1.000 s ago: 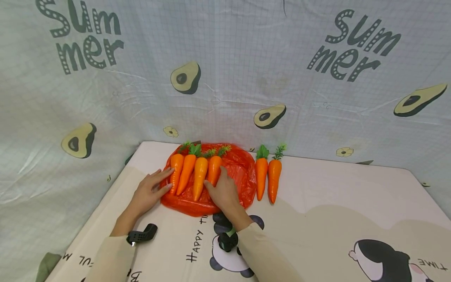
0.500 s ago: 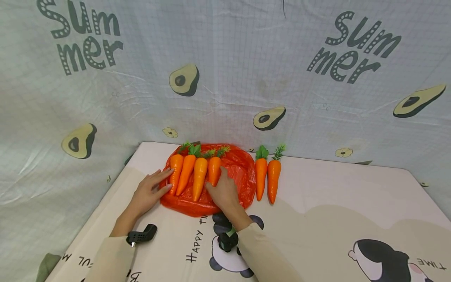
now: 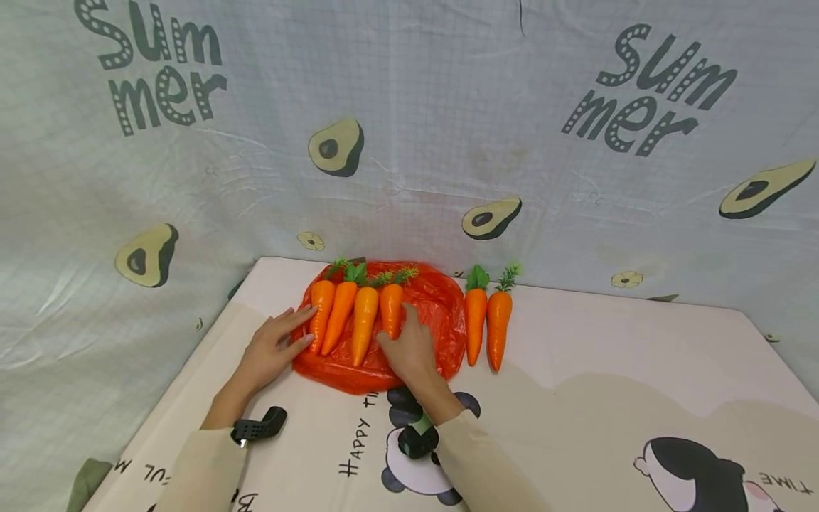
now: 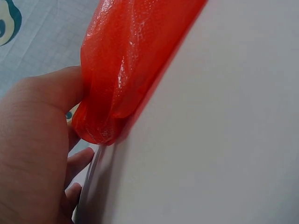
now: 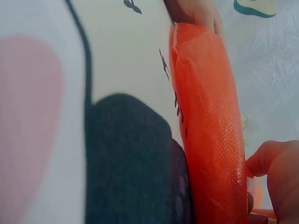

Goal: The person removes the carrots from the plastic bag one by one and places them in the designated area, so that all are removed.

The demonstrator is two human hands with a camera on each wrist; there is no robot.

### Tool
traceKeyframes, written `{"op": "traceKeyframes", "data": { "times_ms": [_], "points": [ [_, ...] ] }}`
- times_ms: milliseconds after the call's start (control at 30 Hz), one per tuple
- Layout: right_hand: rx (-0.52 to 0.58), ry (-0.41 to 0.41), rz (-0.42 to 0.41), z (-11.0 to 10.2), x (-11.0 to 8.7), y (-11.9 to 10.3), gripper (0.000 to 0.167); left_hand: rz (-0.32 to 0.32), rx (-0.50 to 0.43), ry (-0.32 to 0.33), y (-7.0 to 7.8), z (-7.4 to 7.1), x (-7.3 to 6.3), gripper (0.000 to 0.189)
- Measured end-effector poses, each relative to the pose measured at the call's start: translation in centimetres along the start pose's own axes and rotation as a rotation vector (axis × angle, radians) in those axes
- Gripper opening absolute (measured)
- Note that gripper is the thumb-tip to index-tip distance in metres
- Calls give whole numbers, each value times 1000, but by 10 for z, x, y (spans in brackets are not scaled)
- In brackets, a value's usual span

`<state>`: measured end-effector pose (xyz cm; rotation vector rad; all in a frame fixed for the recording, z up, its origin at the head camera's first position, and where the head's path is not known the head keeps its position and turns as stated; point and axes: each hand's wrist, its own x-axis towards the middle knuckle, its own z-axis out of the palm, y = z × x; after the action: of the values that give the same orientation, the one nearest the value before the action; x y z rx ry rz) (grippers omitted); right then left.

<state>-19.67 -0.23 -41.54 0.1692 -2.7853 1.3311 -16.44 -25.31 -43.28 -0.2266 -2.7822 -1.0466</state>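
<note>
Found a large greyish-white cloth printed with avocados and dark lettering hung upright behind everything, with a broad, pale surface printed with cartoon figures stretched out before it. Saw a thin, glossy red plastic bag spread in a rounded shape near the far edge of that surface, with a puffed-up rim in both wrist views; judged it very light, soft and apt to crumple, best taken by that thick rim. Found the left hand at the bag's left side, fingers spread, tips at the flank of the leftmost glossy orange carrot. Found the right hand pinching the lower part of the fourth orange carrot between thumb and forefinger; could not tell how firmly, with the contact hidden in the right wrist view. Counted four carrots side by side on the bag, plus two loose carrots just right of it on the surface. Judged all six light, stiff, smooth and somewhat slippery, best gripped round the thick shoulder. Noted last the small green leafy tops, probably too flimsy for lifting.
</note>
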Motion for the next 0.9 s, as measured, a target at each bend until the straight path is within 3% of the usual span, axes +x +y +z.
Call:
{"op": "traceKeyframes", "data": {
  "times_ms": [500,900],
  "points": [
    [29,53,-71,-27,-11,-4,66,4,11,-5,-1,1,0,55],
    [46,110,-51,-62,-18,3,67,1,30,-9,-5,1,0,55]
  ]
}}
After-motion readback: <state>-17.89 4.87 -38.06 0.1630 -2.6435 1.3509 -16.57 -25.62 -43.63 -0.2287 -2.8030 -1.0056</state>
